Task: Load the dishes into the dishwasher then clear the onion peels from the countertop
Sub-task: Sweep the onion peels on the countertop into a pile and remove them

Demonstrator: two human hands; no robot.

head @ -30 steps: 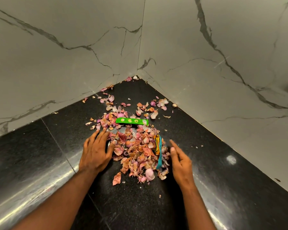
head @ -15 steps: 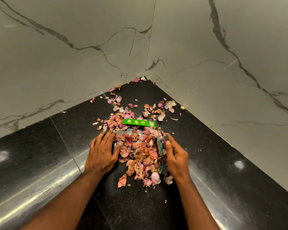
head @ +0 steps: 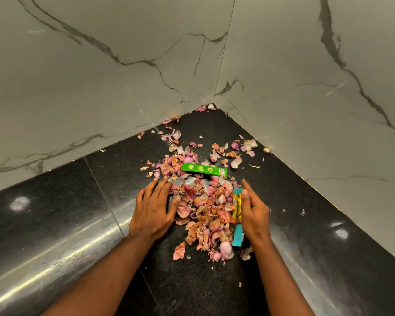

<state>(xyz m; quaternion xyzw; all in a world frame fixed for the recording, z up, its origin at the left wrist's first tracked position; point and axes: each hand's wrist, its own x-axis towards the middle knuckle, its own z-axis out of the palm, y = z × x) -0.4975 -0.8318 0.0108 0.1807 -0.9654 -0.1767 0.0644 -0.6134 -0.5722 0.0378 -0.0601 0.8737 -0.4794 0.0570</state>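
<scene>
I am watching the left hand (head: 152, 212) lying flat on the black countertop (head: 55, 224), fingers straight and a little spread, touching the left edge of the onion peels (head: 205, 210). The right hand (head: 254, 213) is standing on its edge at the other side, fingers straight and together, pressing against a teal and gold wrapper (head: 237, 215). Neither hand is holding anything. The peels are lying between them, and more are scattered toward the corner behind a green wrapper (head: 204, 169). I am thinking the risk is here: the peels are light and dry, so a fast squeeze could be pushing them over the fingers or toward me, off the front edge. The far peels could be missed.
</scene>
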